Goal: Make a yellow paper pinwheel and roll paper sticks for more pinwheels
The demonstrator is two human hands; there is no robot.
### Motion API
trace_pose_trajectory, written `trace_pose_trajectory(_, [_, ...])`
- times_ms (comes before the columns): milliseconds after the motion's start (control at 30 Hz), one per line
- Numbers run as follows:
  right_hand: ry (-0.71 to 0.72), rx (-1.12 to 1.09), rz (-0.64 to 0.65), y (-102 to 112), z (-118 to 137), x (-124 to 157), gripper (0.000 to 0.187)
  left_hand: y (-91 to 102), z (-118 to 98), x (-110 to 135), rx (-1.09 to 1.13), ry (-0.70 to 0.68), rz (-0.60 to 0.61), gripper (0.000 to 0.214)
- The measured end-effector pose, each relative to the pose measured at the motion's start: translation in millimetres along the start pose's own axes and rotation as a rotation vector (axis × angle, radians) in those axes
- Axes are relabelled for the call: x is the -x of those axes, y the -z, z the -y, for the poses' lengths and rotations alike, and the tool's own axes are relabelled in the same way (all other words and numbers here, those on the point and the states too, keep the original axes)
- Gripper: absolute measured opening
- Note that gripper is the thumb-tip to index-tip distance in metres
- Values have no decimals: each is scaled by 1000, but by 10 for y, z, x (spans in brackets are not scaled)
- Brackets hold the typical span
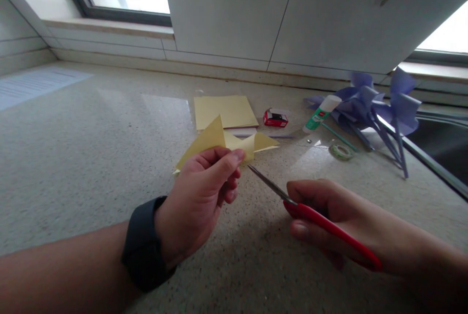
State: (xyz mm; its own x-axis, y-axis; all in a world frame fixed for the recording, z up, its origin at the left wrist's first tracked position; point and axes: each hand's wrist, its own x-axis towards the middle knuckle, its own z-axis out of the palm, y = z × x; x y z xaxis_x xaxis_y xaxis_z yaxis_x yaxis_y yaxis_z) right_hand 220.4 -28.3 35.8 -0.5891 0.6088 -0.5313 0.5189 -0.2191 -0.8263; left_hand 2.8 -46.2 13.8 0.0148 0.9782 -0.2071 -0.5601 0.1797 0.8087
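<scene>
Between the thumb and fingers of my left hand [204, 192] is pinched a piece of yellow paper [208, 141], with pointed flaps standing out to both sides. My right hand [329, 221] grips a pair of scissors [314, 216] by the red handles. Their metal blades look closed, and the tips point up and left, just short of the paper's lower right edge. Behind the held paper lies a stack of yellow paper sheets [223, 109] on the speckled counter [120, 158].
A small red box [275, 118], a glue stick [321, 113] and a roll of tape [341, 150] are at the right. Several purple paper pinwheels [369, 99] lie beside the sink [442, 148]. A printed sheet [40, 85] rests at far left.
</scene>
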Motion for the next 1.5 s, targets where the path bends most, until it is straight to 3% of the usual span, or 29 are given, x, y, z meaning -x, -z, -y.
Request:
trace_pose_trajectory(400, [30, -74, -30, -5, -49, -8, 45, 0, 16, -13, -40, -7, 28, 26])
trace_pose_trajectory(1267, [22, 11, -84, 6, -98, -12, 43, 18, 6, 1, -46, 0, 79, 22])
trace_pose_trajectory(1500, [155, 246, -219, -73, -81, -32, 42, 18, 11, -14, -38, -7, 73, 22])
